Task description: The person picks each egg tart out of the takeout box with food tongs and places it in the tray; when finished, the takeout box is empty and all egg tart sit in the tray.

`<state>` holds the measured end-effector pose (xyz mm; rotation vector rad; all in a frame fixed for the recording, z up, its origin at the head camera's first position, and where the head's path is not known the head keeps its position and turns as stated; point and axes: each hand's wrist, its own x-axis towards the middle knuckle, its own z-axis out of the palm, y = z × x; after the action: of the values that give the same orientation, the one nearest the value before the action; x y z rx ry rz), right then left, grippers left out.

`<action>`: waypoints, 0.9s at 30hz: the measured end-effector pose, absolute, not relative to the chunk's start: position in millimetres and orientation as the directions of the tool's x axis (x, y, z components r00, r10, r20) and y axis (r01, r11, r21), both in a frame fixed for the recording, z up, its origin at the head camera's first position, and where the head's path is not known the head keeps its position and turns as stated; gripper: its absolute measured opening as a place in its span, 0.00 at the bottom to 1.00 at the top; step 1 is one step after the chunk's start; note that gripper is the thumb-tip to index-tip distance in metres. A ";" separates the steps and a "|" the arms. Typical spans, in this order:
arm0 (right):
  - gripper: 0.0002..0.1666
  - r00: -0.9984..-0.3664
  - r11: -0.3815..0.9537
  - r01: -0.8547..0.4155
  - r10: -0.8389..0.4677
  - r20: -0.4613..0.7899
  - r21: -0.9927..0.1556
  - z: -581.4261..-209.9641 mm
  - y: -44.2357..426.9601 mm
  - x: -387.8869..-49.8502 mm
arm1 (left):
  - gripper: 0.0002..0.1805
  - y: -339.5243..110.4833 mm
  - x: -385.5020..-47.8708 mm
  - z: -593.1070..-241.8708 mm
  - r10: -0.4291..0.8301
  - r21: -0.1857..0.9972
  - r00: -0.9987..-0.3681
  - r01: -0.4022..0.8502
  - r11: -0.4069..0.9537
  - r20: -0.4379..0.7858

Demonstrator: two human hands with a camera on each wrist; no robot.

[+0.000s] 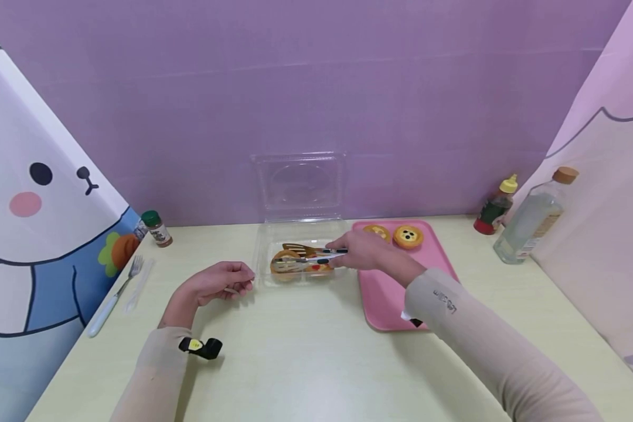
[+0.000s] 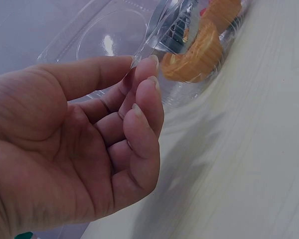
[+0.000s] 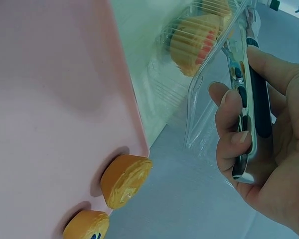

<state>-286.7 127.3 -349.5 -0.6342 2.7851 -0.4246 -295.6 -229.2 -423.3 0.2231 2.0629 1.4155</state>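
Note:
My right hand (image 1: 363, 249) grips a pair of metal tongs (image 3: 259, 99) with dark handle inlays. Their heads reach into a clear plastic clamshell box (image 1: 322, 230), whose lid (image 1: 303, 181) stands raised against the wall. Inside the box, an egg tart (image 2: 202, 55) lies at the left, under the tongs' slotted head. Beside it is a tart with red topping (image 3: 194, 45). Whether the tongs squeeze a tart cannot be told. At the box's front left edge, my left hand (image 1: 221, 284) pinches the rim between thumb and forefinger, the other fingers curled.
Right of the box lies a pink tray (image 1: 385, 299) bearing a tart with dark dots (image 1: 408, 236) and a second tart (image 1: 377, 232). A sauce bottle (image 1: 494, 208) and a clear bottle (image 1: 530, 223) stand far right. Left are a spice jar (image 1: 158, 230), a fork (image 1: 113, 299) and a clear plastic utensil (image 1: 139, 286).

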 end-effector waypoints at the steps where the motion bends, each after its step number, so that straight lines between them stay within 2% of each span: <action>1: 0.30 -0.871 0.861 -0.384 -0.457 -0.179 -0.332 -349.7 127.0 -286.7 | 0.19 -229.3 -295.7 -423.7 0.464 0.890 -0.794 -0.200 0.411 -0.393; 11: 0.29 -0.866 0.856 -0.386 -0.465 -0.184 -0.344 -352.5 125.9 -285.9 | 0.19 -229.1 -294.8 -423.9 0.480 0.898 -0.791 -0.190 0.396 -0.379; 27: 0.25 -0.870 0.834 -0.409 -0.478 -0.117 -0.371 -358.2 131.8 -284.5 | 0.18 -227.4 -293.3 -421.7 0.472 0.895 -0.794 -0.192 0.402 -0.383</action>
<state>-284.5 131.8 -358.2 -0.6875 2.8096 -0.5009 -293.3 -227.4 -421.7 0.2377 2.0588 1.4254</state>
